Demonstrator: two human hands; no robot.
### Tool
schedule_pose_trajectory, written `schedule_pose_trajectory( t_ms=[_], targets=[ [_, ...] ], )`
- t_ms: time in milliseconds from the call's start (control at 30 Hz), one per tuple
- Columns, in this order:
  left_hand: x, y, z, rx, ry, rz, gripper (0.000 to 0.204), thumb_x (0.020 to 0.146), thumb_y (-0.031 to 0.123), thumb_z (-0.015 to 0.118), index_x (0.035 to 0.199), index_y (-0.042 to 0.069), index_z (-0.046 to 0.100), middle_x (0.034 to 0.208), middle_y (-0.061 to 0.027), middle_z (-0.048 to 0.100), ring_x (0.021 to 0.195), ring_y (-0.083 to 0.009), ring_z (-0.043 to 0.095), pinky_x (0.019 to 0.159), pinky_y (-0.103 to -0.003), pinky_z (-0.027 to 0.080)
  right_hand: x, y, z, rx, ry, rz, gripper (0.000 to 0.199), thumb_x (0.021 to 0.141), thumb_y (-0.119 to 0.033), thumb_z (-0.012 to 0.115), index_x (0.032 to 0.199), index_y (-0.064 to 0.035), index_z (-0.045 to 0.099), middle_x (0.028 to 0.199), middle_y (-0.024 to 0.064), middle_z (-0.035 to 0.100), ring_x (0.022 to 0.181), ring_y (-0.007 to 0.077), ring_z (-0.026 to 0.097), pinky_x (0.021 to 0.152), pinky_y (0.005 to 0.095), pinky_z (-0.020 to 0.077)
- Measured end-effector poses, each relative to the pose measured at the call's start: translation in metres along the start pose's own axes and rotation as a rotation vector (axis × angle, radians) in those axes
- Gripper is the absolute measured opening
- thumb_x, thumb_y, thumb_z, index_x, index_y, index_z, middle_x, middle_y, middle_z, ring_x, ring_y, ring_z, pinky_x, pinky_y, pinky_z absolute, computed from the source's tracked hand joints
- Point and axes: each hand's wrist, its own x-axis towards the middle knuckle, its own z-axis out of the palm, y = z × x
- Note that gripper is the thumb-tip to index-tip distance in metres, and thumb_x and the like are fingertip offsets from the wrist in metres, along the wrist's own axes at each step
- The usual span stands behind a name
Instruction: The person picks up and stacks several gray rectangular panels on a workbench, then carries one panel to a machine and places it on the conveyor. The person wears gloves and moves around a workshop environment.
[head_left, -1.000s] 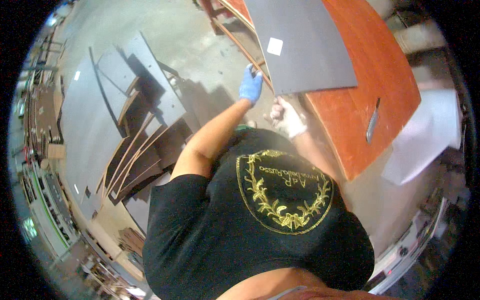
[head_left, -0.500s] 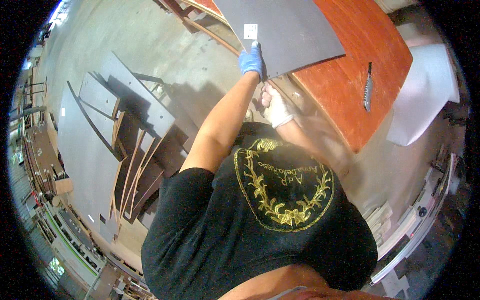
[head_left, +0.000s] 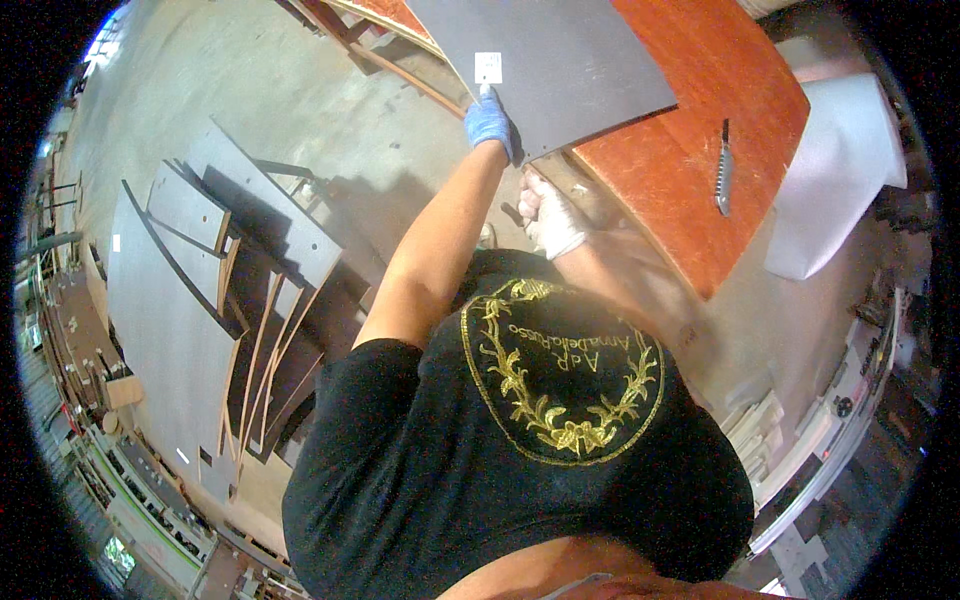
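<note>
A grey panel (head_left: 570, 85) with a white label (head_left: 487, 68) lies over a reddish-brown board (head_left: 690, 180) at the top of the view. My left hand (head_left: 488, 122), in a blue glove, grips the panel's left edge near its close corner, thumb on top just below the label. Just below that corner is my right hand (head_left: 550, 215) in a white glove, its fingers curled into a fist. Something small and dark shows beside its knuckles, but what the fist holds is hidden. A utility knife (head_left: 723, 180) rests on the board, right of the panel.
Several grey panels (head_left: 165, 320) lean and overlap at the left. A white foam sheet (head_left: 840, 170) hangs past the board's right side. Pale strips (head_left: 755, 440) are piled at lower right. A brown frame bar (head_left: 400, 72) runs beside the board at upper left.
The whole view has shifted slightly, so most things sit a little further left. My left hand keeps its grip on the panel, and my right hand stays closed below the corner.
</note>
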Motion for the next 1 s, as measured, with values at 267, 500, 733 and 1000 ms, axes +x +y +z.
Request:
schedule_pose_trajectory(
  t_ms=[267, 500, 733, 1000],
  targets=[
    [0.002, -0.007, 0.009, -0.085, 0.024, 0.112, 0.049, 0.089, 0.042, 0.048, 0.093, -0.006, 0.056, 0.084, -0.0152, 0.059, 0.07, -0.0232, 0.053, 0.064, -0.04, 0.044, -0.012, 0.0, 0.007, -0.019, 0.254, -0.131, 0.016, 0.083, -0.026, 0.058, 0.073, -0.0146, 0.055, 0.054, -0.0072, 0.041, 0.045, 0.0061, 0.039, 0.057, 0.0322, 0.0468],
    [0.011, 0.011, -0.045, 0.137, -0.221, 0.206, 0.035, 0.088, 0.032, 0.05, 0.095, -0.002, 0.053, 0.076, -0.011, 0.058, 0.067, -0.0202, 0.055, 0.062, -0.036, 0.045, 0.002, -0.013, 0.01, -0.431, 0.019, 0.006, 0.018, 0.083, -0.029, 0.059, 0.081, -0.011, 0.058, 0.062, -0.0018, 0.054, 0.051, 0.008, 0.051, 0.053, 0.026, 0.0469],
    [-0.02, 0.008, -0.107, 1.055, -0.381, 1.178, 0.073, 0.067, 0.027, 0.068, 0.132, 0.017, 0.037, 0.134, -0.0174, 0.034, 0.125, -0.0359, 0.032, 0.105, -0.043, 0.027, 0.027, -0.035, 0.021, -0.526, -0.07, 0.257, 0.034, 0.085, -0.036, 0.057, 0.103, -0.0081, 0.054, 0.09, 0.006, 0.063, 0.069, 0.0155, 0.061, 0.062, 0.0319, 0.0526],
    [-0.034, 0.02, -0.045, 1.388, -0.492, 1.116, 0.089, 0.057, 0.043, 0.069, 0.136, 0.025, 0.033, 0.142, -0.0164, 0.025, 0.13, -0.0381, 0.023, 0.105, -0.055, 0.015, 0.024, -0.061, 0.009, -0.435, -0.069, 0.34, 0.016, 0.085, -0.026, 0.051, 0.098, -0.0159, 0.051, 0.069, 0.0049, 0.052, 0.055, 0.0157, 0.052, 0.05, 0.0381, 0.0532]
  ],
)
